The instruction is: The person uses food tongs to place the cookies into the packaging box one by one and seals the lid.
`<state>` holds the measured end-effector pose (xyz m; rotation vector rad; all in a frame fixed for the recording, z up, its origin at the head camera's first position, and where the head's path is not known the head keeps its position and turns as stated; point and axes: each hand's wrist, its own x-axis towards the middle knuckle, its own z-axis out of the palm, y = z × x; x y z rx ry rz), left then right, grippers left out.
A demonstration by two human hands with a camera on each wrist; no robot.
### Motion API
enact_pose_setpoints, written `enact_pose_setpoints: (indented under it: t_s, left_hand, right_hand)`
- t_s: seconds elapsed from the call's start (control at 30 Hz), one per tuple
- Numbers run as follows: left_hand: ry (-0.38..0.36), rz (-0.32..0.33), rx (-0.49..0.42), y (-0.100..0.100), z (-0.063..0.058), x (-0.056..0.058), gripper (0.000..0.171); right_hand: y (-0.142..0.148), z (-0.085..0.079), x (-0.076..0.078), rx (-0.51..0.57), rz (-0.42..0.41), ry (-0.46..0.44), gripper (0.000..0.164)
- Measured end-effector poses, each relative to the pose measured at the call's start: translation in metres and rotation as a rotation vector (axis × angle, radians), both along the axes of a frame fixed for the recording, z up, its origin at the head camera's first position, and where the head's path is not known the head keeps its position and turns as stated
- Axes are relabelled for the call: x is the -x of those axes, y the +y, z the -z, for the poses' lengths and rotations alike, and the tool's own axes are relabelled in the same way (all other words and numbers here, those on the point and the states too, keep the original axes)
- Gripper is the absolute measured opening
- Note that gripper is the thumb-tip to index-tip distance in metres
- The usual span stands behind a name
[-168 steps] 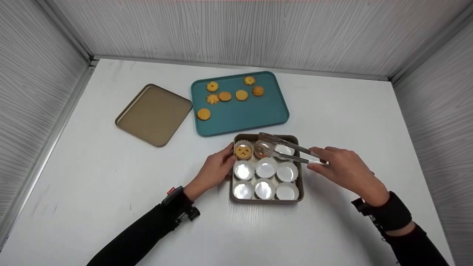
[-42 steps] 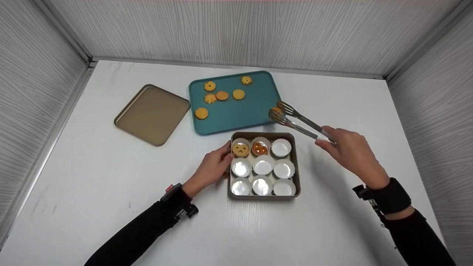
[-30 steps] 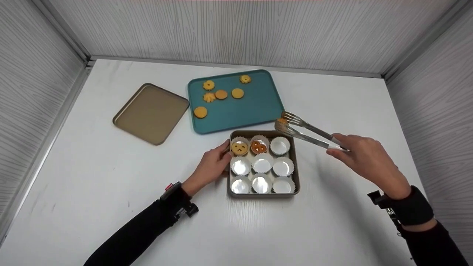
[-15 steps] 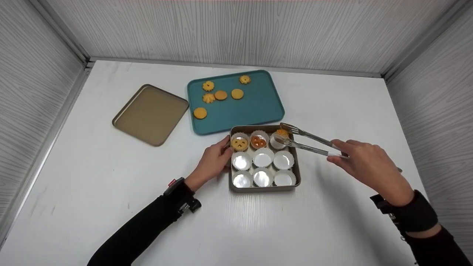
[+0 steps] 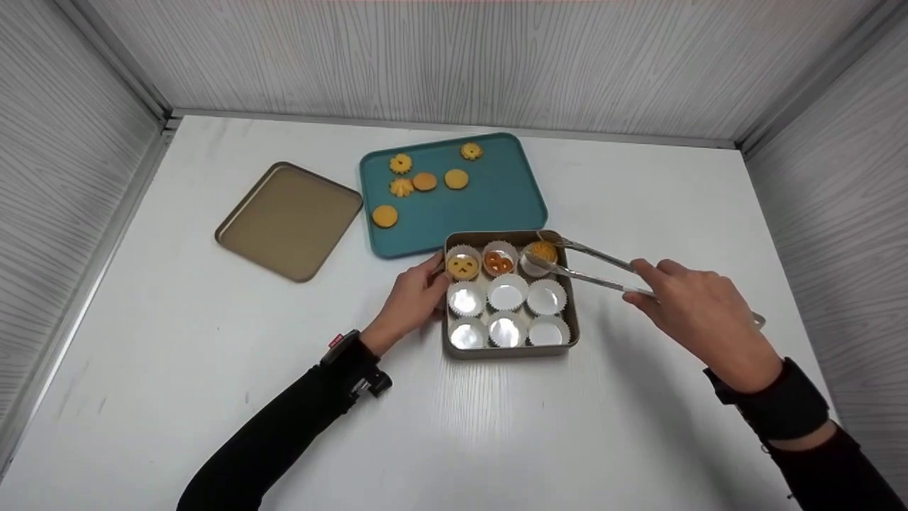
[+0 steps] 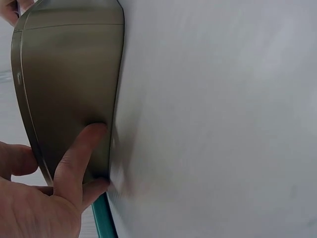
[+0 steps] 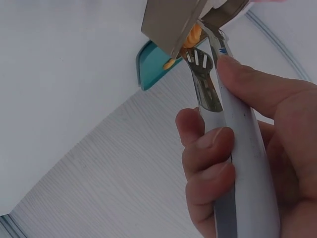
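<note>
My left hand [image 5: 411, 298] grips the left side of a square bronze tin [image 5: 511, 353]; in the left wrist view its thumb is at the rim and its fingers [image 6: 74, 166] press the outer wall. The tin holds rows of white paper cups [image 5: 506, 291]. A face-like round cookie [image 5: 462, 267] and a pretzel-shaped cookie [image 5: 498, 262] lie in the back left and back middle cups. My right hand [image 5: 699, 312] holds metal tongs [image 5: 596, 279] with pale handles, their tips either side of a swirled cookie [image 5: 545, 250] at the back right cup.
Behind the tin lies a teal tray [image 5: 489, 209] with several cookies [image 5: 456, 179] towards its left and back; the tin's back edge is close to it. A flat bronze lid or tray [image 5: 291, 220] lies to the left. Grey panels [image 5: 454, 64] surround the white table.
The tongs carried the swirled cookie from the teal tray to the tin's back right cup. The tin slid away from the person, the left hand moving with it. The pretzel cookie now shows uncovered.
</note>
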<state>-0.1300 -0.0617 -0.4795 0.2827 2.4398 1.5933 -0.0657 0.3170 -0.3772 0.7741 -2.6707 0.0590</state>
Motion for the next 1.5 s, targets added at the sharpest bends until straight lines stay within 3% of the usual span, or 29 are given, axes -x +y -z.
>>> enact_pose_setpoints:
  t_s: [0.3,0.53,1.0,1.3,1.5]
  left_hand:
    - [0.009,-0.002,0.033,0.000,0.000,0.001,0.056]
    - [-0.020,0.010,-0.015,0.001,0.002,0.000,0.056]
    - [-0.001,0.003,0.032,0.001,0.001,0.000,0.055]
    - [0.017,0.006,0.039,0.001,0.002,0.000,0.055]
    - [0.027,0.004,0.062,0.001,0.001,-0.001,0.054]
  right_hand:
    - [-0.013,-0.005,0.003,-0.059,0.024,-0.002,0.038]
    - [-0.019,-0.004,0.006,-0.077,0.019,0.001,0.040]
    - [-0.018,-0.002,0.006,-0.062,0.018,-0.007,0.039]
    - [-0.012,0.001,0.008,0.004,0.011,-0.069,0.039]
    - [-0.007,0.006,0.019,0.094,-0.026,-0.091,0.044]
